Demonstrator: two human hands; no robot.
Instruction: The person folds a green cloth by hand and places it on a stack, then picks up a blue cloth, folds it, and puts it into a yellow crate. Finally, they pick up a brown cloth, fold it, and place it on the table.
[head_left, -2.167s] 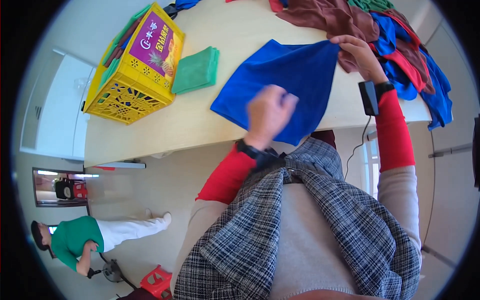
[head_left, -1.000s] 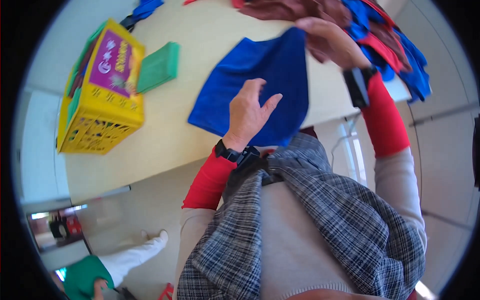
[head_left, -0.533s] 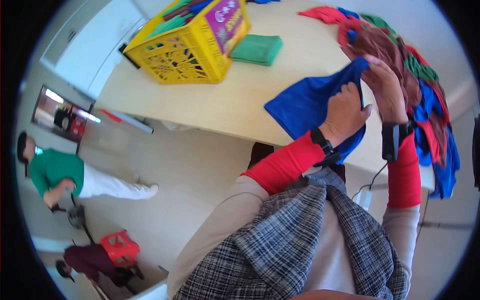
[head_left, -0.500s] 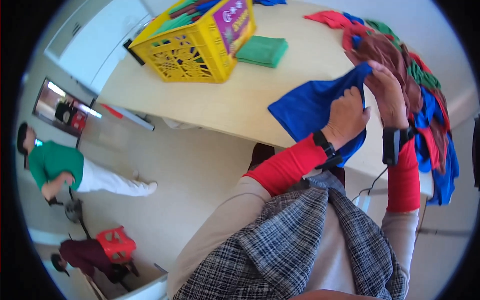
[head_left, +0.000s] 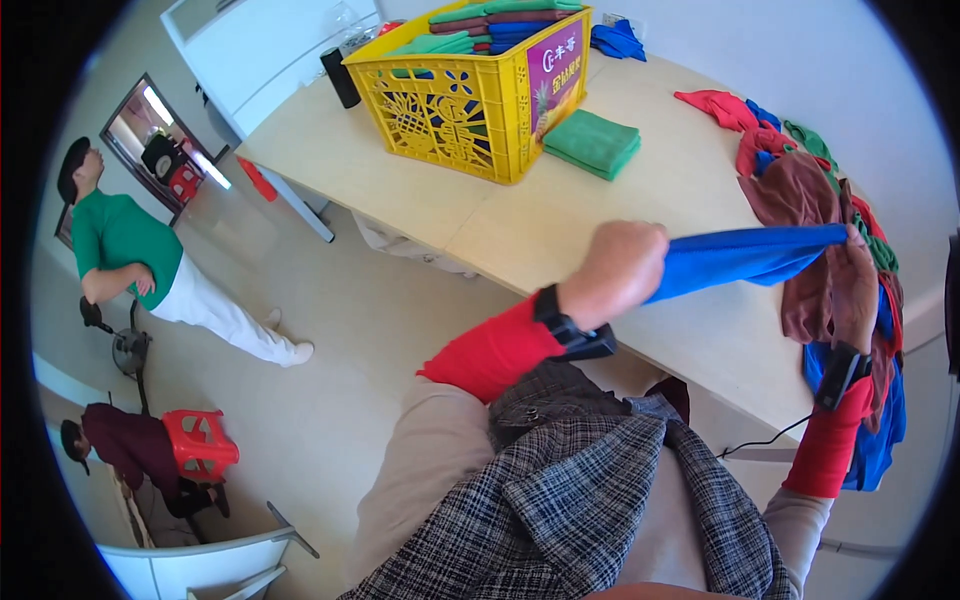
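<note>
A: Where is the blue cloth (head_left: 745,258) now, please?
B: It is in the air above the counter (head_left: 700,190); it is stretched between the left hand (head_left: 612,272) and the right hand (head_left: 852,275), in a long, narrow form.
A: And how is the grip of each one?
B: The left hand makes a fist, a little blurred, and its grip is clamped on one end of the cloth; the right hand has its fingertips together, and its grip is clamped on the other end.
A: Which things are around?
B: Near the right hand there is a heap of loose cloths (head_left: 795,195), brown, red, green and blue, which hangs over the edge; a folded green cloth (head_left: 593,143) lies just beside the yellow crate (head_left: 440,120); inside this crate are folded cloths (head_left: 525,32) of several colours.
</note>
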